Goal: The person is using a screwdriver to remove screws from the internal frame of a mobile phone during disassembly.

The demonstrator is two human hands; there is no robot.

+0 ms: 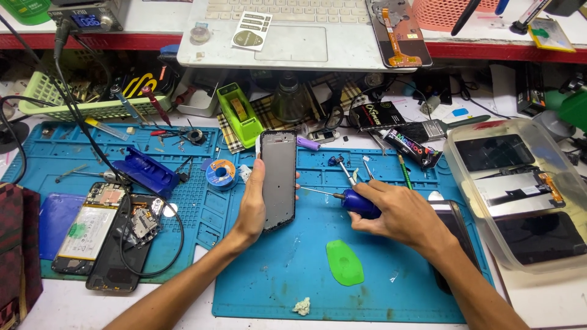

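Flat rectangular phone frame (279, 180) in left hand (252, 205), upright.

Open room: near half of the blue mat (287, 275), bare except a green pick (344, 263) and a white wad (302, 306).
Left: opened phone (92, 229) and black cable (165, 244) block the way.
Right: clear box (520, 195) walls off that side.
Far: tape dispenser (239, 114), glue tube (411, 148), brush (440, 128) crowd the mat's edge.
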